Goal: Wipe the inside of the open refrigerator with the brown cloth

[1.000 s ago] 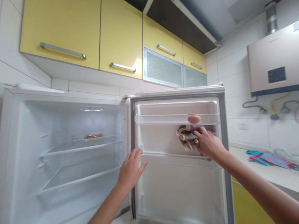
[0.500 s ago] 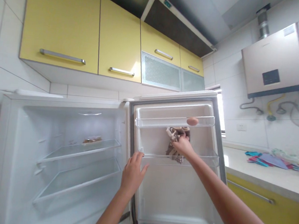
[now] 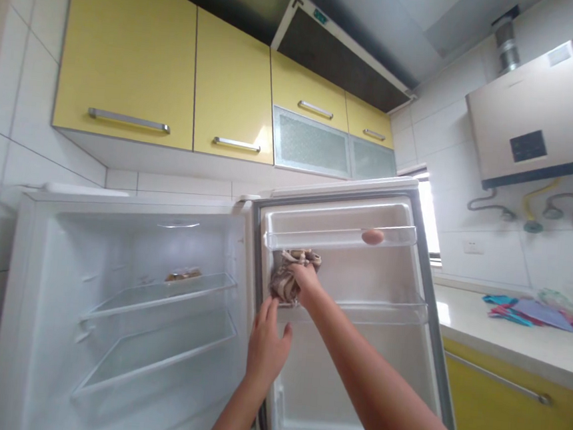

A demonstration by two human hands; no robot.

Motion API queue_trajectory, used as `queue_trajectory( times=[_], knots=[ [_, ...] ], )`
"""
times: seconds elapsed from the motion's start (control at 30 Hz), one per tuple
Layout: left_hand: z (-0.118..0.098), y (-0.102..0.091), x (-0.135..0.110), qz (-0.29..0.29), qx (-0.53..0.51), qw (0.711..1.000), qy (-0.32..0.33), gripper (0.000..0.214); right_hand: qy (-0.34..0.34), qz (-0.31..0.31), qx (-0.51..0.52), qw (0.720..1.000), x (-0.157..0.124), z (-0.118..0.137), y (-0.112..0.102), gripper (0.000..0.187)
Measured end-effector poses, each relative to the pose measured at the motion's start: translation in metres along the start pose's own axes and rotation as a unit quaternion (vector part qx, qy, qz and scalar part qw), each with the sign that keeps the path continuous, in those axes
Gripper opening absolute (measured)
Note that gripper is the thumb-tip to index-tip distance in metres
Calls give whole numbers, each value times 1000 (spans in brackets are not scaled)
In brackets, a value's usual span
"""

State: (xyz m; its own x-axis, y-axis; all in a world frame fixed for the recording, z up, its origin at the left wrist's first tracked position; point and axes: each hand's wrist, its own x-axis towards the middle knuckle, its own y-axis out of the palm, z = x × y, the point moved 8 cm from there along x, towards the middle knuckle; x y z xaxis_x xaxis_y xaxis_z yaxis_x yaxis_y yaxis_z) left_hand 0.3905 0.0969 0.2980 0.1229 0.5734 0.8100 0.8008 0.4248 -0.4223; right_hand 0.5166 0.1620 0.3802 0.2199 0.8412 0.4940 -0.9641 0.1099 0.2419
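Note:
My right hand (image 3: pixel 305 280) grips a brown and cream patterned cloth (image 3: pixel 286 283) against the inner face of the open fridge door (image 3: pixel 343 374). The cloth lies between the upper door shelf (image 3: pixel 324 238) and the middle door shelf (image 3: pixel 383 312), near the hinge side. Just below it, my left hand (image 3: pixel 267 347) rests at the hinge-side end of the middle shelf, fingers extended and thumb apart. One brown egg (image 3: pixel 373 236) sits in the upper door shelf.
Glass shelves (image 3: pixel 154 354) span the fridge interior (image 3: pixel 54 288), and a small package (image 3: pixel 183 274) lies on the upper one. Coloured cloths (image 3: pixel 533 312) lie on the counter (image 3: pixel 467 324) at right. Yellow cabinets (image 3: pixel 134 61) hang above, and a water heater (image 3: pixel 535 123) is on the right wall.
My right hand has moved the cloth left across the door's inner face toward the hinge side. My left hand stays near the end of the middle door shelf. The view has shifted slightly.

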Motion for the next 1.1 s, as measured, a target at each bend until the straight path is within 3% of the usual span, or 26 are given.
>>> queue_trajectory(
  times=[0.17, 0.3, 0.43, 0.5, 0.57, 0.63, 0.7, 0.77, 0.87, 0.97, 1.0, 1.03, 1.1],
  knots=[
    [18, 2, -14, -59, -109, 990, -66, 53, 69, -28, 142, 987, -5, 2, -1, 21],
    [16, -1, -20, -82, -120, 988, -47, 44, 76, 7, 217, 973, -20, 20, 15, 9],
    [-3, -20, -19, -126, -96, 987, -14, 32, 64, 57, 255, 963, -41, 38, 41, 16],
    [-6, -27, -13, -131, -159, 978, -47, 30, 75, 75, 254, 961, -49, 39, 50, 18],
    [-2, -25, -4, -111, -310, 936, -122, 35, 101, 78, 241, 962, -56, 35, 53, 17],
    [3, -18, 5, -92, -478, 851, -199, 41, 130, 69, 218, 965, -62, 28, 48, 14],
    [3, -17, 15, -87, -585, 773, -231, 45, 152, 60, 185, 969, -68, 23, 37, 12],
    [-3, -23, 27, -77, -634, 741, -209, 49, 157, 54, 144, 976, -75, 23, 23, 10],
    [-18, -35, 42, -44, -652, 743, -149, 57, 135, 41, 77, 987, -88, 34, -8, 12],
    [-27, -46, 53, -33, -652, 747, -124, 57, 87, 13, 0, 996, -103, 59, -56, 17],
    [-28, -49, 57, -39, -651, 748, -125, 54, 55, -9, -36, 998, -108, 73, -78, 18],
    [-26, -53, 62, -53, -647, 750, -129, 49, -39, -41, -133, 989, -113, 98, -102, 19],
    [-19, -63, 69, -117, -608, 773, -136, 36, -249, -119, -289, 917, -131, 153, -143, 23]
  ],
)
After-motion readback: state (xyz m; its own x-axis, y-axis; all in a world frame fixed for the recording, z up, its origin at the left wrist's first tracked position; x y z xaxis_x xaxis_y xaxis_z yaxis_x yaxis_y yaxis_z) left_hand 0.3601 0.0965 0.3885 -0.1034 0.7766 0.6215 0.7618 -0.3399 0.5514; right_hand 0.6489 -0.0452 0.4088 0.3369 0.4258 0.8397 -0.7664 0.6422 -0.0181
